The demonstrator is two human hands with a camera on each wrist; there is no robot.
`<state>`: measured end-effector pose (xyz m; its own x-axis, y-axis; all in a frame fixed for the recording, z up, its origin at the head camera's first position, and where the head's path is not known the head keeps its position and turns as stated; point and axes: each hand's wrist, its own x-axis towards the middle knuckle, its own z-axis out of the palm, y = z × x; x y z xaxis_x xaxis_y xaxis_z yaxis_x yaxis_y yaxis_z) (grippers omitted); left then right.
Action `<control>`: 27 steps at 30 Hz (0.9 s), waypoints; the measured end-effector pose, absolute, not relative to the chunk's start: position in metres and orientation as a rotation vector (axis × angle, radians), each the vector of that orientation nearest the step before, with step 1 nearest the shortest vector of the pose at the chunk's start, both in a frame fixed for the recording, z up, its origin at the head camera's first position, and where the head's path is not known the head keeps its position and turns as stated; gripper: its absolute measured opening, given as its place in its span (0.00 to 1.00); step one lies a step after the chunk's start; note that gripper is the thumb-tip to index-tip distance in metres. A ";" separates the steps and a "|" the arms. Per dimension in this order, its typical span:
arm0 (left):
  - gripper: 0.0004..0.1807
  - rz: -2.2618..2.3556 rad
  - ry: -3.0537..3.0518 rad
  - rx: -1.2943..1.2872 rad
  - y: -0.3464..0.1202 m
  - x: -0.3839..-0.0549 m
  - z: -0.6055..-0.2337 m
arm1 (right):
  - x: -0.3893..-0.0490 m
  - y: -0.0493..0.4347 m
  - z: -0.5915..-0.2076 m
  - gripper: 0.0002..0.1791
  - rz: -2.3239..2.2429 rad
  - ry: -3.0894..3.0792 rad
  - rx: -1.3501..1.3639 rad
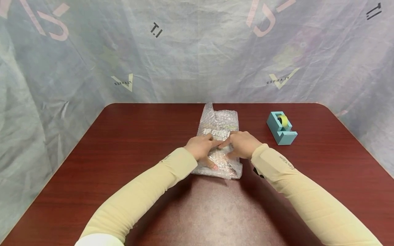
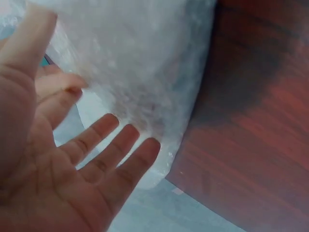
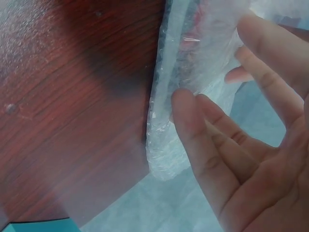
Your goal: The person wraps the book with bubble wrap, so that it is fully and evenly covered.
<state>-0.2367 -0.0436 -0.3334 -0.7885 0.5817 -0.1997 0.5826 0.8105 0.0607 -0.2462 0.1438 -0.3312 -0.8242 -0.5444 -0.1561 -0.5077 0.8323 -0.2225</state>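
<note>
Clearly, in the head view, two hands, the left hand point(image 1: 200, 148) and the right hand point(image 1: 243, 145), rest on one bubble-wrapped package point(image 1: 219, 120) lying beneath them on one table point(image 1: 147, 136); one tape dispenser point(image 1: 285, 137) stands apart to the right. In the left wrist view, relaxed, opened-out fingers point(image 2: 99, 164) touch the wrap, gripping nothing. In the right wrist view, loosely extended fingers lie against it, ungripping too

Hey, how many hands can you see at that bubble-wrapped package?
2: the left hand at the left side of the bubble-wrapped package and the right hand at its right side. No others show, and neither is hidden.
</note>
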 end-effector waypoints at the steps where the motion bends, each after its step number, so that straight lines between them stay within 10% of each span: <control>1: 0.53 -0.033 2.778 0.909 -0.043 -0.238 -0.332 | -0.246 0.144 -0.331 0.22 -0.261 2.797 -0.813; 27: 0.54 -0.070 2.770 0.872 -0.037 -0.230 -0.336 | -0.246 0.149 -0.332 0.20 -0.247 2.758 -0.905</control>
